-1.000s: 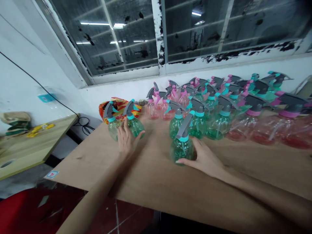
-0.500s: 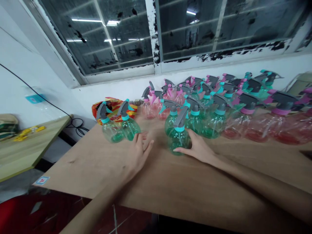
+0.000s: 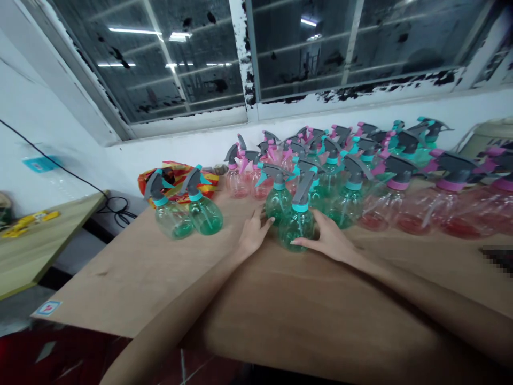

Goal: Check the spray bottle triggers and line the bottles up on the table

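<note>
A green spray bottle (image 3: 297,223) with a grey and teal trigger head stands on the brown table (image 3: 280,310). My right hand (image 3: 329,239) is curved round its right side and grips it. My left hand (image 3: 253,233) reaches in from the left with fingers spread, its tips at a second green bottle (image 3: 278,201) just behind. Two more green bottles (image 3: 188,213) stand apart to the left, untouched.
Several green and pink spray bottles (image 3: 372,176) crowd the table's back and right, below the window. A red and yellow bag (image 3: 172,176) lies behind the left pair. A lower wooden table (image 3: 36,246) and a black cable (image 3: 116,206) are at left.
My left hand let go of the left pair of bottles and moved right to the bottles by my right hand. My right hand stayed on its green bottle.
</note>
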Tool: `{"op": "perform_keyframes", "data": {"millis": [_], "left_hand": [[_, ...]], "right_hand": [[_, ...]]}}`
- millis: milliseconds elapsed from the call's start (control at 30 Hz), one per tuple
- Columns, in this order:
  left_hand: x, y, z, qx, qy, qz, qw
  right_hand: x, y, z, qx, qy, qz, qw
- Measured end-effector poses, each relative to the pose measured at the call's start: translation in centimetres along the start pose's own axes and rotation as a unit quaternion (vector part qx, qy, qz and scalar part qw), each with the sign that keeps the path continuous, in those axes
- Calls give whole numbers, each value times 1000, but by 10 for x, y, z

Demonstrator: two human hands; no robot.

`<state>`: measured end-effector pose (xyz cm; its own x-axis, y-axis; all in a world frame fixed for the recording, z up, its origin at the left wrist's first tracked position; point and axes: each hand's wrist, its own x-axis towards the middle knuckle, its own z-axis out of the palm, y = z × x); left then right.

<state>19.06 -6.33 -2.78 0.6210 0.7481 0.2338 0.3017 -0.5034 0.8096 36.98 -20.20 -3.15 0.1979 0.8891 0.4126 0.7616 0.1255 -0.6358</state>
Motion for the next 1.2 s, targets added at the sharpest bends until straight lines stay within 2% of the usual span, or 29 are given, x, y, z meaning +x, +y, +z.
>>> {"op": "perform_keyframes", "data": {"millis": [267, 400, 500, 600, 667, 733, 867, 1000, 1067, 1200], "left_hand": [[-8, 6, -5, 50, 19, -7, 999], [-34, 15, -15, 61, 59, 1, 996], [-57, 34, -23, 39, 87, 32, 995], [-70, 60, -27, -34, 16, 102, 994], [-73, 76, -26, -59, -31, 118, 991], [-73, 91, -23, -80, -41, 117, 989], [-68, 111, -16, -111, -26, 110, 987], [-67, 115, -11, -113, -21, 88, 989], [-68, 114, -11, -108, -14, 83, 991], [-69, 113, -10, -82, 3, 70, 994]], "right_hand": [[-6, -6, -3, -6, 2, 12, 1000], [-19, -20, -2, -18, 5, 31, 999], [-30, -33, -2, -15, -15, 23, 1000], [-38, -48, -1, 1, -58, 11, 998], [-42, -57, 1, 11, -81, -2, 997], [-43, -64, 4, 21, -93, -21, 995], [-41, -71, 13, 50, -91, -70, 992], [-43, -56, 10, 37, -109, -129, 985], [-47, -38, 0, 4, -121, -137, 983], [-57, 8, -27, -67, -104, -112, 986]]}}
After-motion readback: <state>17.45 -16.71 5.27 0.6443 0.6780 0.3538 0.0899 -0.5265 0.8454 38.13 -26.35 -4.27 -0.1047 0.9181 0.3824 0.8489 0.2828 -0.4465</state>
